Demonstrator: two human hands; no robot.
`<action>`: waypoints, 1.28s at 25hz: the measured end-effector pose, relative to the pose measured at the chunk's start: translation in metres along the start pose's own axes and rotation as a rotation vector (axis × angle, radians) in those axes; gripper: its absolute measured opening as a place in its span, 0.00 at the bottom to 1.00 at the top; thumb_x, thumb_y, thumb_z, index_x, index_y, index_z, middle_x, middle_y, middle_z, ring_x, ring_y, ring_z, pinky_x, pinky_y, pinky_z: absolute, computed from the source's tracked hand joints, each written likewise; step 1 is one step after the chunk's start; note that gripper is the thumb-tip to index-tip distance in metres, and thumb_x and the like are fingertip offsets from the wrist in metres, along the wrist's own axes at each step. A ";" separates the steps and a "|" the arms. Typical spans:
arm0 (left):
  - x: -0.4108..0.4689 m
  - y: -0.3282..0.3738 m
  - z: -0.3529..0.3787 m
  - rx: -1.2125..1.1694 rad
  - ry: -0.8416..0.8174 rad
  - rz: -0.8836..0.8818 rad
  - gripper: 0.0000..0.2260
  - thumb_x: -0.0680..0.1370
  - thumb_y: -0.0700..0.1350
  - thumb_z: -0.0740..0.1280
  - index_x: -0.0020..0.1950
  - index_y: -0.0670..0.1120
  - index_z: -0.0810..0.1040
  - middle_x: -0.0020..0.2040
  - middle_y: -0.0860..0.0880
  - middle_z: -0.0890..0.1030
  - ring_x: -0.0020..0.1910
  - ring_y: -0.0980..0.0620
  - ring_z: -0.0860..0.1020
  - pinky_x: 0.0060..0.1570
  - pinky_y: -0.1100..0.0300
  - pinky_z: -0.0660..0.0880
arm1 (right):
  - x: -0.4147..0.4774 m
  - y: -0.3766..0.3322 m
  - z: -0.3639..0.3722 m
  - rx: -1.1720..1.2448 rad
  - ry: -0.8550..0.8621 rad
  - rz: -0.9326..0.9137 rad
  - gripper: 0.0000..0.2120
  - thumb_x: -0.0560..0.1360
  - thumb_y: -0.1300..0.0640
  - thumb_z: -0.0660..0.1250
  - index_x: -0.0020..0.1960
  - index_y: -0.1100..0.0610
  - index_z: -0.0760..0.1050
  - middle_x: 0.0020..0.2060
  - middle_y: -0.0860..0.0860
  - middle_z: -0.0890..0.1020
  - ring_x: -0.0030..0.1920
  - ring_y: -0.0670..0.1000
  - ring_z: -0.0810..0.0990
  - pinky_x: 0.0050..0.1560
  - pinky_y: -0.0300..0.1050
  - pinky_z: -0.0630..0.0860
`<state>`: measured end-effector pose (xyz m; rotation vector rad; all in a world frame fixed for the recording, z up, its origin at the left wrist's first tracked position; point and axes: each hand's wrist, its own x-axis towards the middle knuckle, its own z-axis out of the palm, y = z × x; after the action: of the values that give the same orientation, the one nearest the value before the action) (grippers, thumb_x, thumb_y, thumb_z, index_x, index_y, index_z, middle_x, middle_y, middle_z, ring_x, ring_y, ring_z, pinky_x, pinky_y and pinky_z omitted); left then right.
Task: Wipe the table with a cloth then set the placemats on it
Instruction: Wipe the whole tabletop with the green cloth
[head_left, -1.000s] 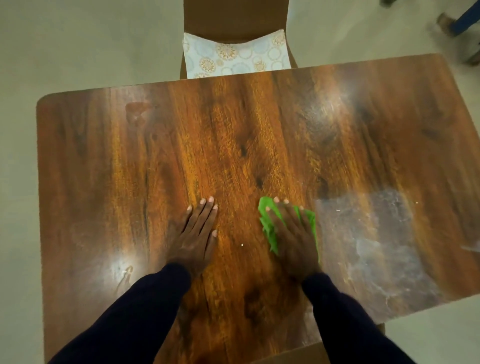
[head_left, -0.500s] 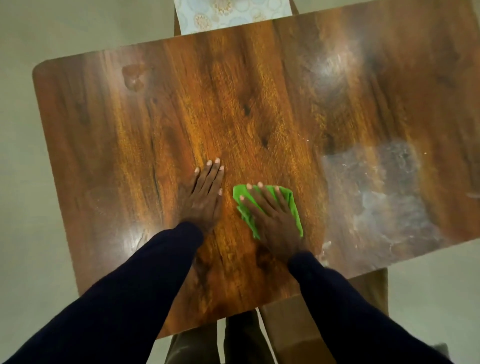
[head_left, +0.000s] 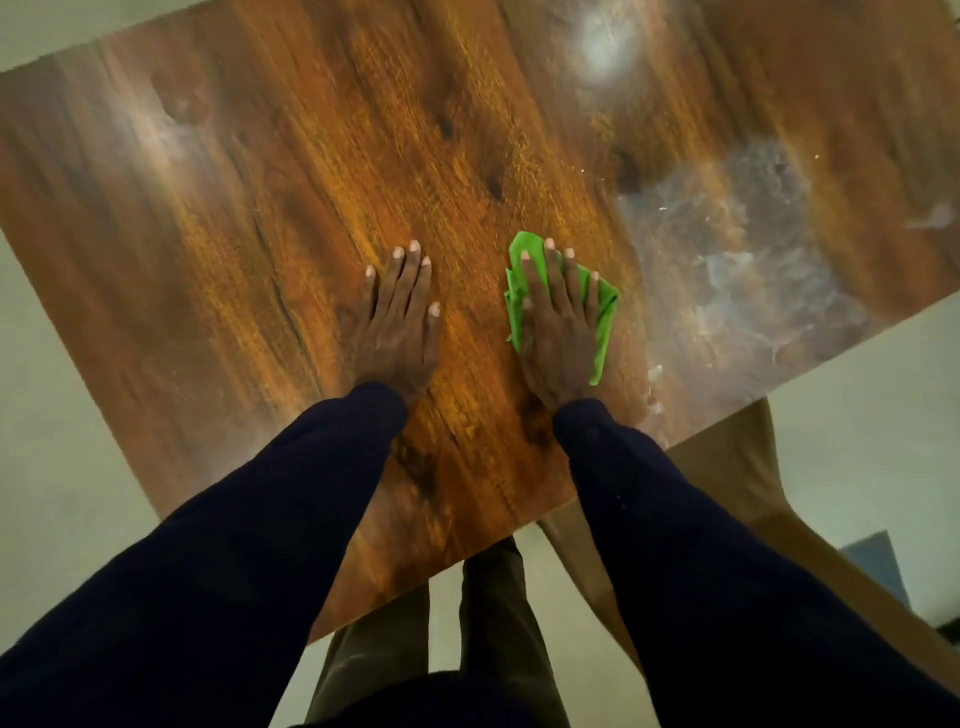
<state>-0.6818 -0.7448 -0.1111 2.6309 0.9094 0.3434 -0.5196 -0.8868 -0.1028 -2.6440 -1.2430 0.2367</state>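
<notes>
While the right hand (head_left: 558, 332) lies flat with its fingers spread on the green cloth (head_left: 602, 317), pressing it against the wooden table (head_left: 260, 208), the left hand (head_left: 397, 322) rests just beside it, open and flat on the bare wood, holding nothing. Both hands are near the middle of the table, closer to the near edge. To the right of the cloth there is a large whitish smear (head_left: 737, 260) with small crumbs, and it looks not yet wiped. No placemat is visible in this view.

I see 2 risks. If the cloth is pushed straight toward the near right edge, the crumbs may fall to the floor instead of being collected. Also, the cloth is only pressed down, not gripped, so in a fast stroke it may bunch or slip from under the palm. The picture is a little blurred, so smaller dirt I cannot judge.
</notes>
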 end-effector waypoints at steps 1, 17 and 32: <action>-0.002 0.000 -0.001 -0.024 0.011 0.025 0.22 0.88 0.44 0.54 0.83 0.40 0.64 0.84 0.43 0.61 0.84 0.45 0.57 0.83 0.42 0.54 | -0.015 -0.007 0.003 -0.004 -0.025 -0.011 0.27 0.88 0.45 0.45 0.86 0.51 0.54 0.85 0.55 0.53 0.85 0.59 0.48 0.83 0.66 0.46; 0.036 0.086 0.043 -0.256 -0.008 0.157 0.22 0.88 0.42 0.55 0.82 0.38 0.64 0.83 0.41 0.63 0.84 0.43 0.59 0.84 0.45 0.52 | -0.055 0.079 -0.018 0.013 0.056 0.279 0.26 0.89 0.47 0.49 0.86 0.50 0.53 0.85 0.54 0.53 0.85 0.57 0.47 0.83 0.65 0.44; 0.055 0.103 0.059 0.042 -0.044 0.031 0.24 0.88 0.45 0.55 0.83 0.38 0.61 0.85 0.42 0.57 0.85 0.44 0.54 0.83 0.41 0.54 | 0.056 0.136 -0.035 -0.008 0.040 0.214 0.27 0.88 0.50 0.47 0.86 0.51 0.52 0.85 0.54 0.52 0.85 0.58 0.50 0.82 0.66 0.48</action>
<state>-0.5636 -0.8005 -0.1187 2.6824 0.8713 0.2764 -0.3757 -0.9322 -0.1073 -2.7738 -0.9504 0.2108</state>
